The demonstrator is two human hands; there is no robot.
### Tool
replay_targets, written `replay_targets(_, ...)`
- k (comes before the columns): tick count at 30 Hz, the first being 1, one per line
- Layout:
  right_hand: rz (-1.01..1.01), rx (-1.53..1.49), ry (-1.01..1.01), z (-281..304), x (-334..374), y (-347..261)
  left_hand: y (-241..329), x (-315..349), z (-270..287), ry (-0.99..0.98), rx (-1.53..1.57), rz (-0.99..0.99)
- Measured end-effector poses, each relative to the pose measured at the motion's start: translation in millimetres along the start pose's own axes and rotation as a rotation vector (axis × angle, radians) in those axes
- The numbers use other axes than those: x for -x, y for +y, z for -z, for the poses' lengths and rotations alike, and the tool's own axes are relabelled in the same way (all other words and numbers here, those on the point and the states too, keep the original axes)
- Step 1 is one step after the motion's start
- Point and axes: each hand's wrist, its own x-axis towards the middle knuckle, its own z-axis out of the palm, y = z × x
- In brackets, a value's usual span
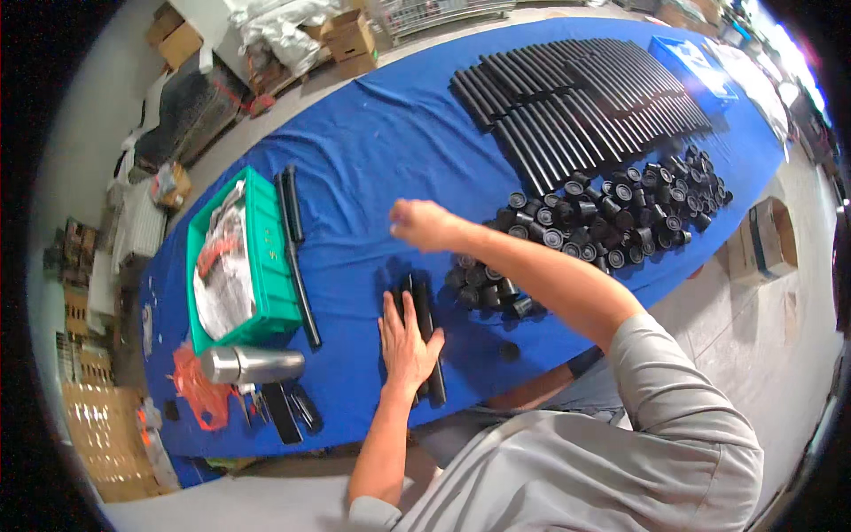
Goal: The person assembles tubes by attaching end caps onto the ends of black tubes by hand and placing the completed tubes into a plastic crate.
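Observation:
My left hand [408, 344] lies flat over a few black tubes [429, 328] near the table's front edge, its fingers stretched out and thumb apart. Ahead of it and a little to the right, my right hand [429, 225] is raised over the cloth with its fingers curled closed. Whatever those fingers may hold is hidden. Under and beside my right forearm spreads a heap of black round plastic caps [585, 213], and one loose cap [508, 351] sits nearer to me. Behind the heap, many black tubes [567, 97] lie in close rows.
A green crate [285, 306] holding white cloth stands at left, with black tubes [295, 253] along its right side. Nearer are a steel flask [253, 364], an orange plastic bag [197, 390] and a phone [281, 412]. A blue bin [687, 58] stands far right on the blue tablecloth [355, 151].

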Motion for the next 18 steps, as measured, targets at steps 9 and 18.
replay_targets(9, -0.446, -1.369, 0.864, 204.7, -17.2, 144.1, 7.2, -0.7, -1.0, 0.007, -0.089, -0.008)
replay_targets(18, -0.412, -1.577, 1.123, 235.8, -35.3, 202.2, 8.9, 0.0, 3.7, -0.024, -0.1, 0.022)
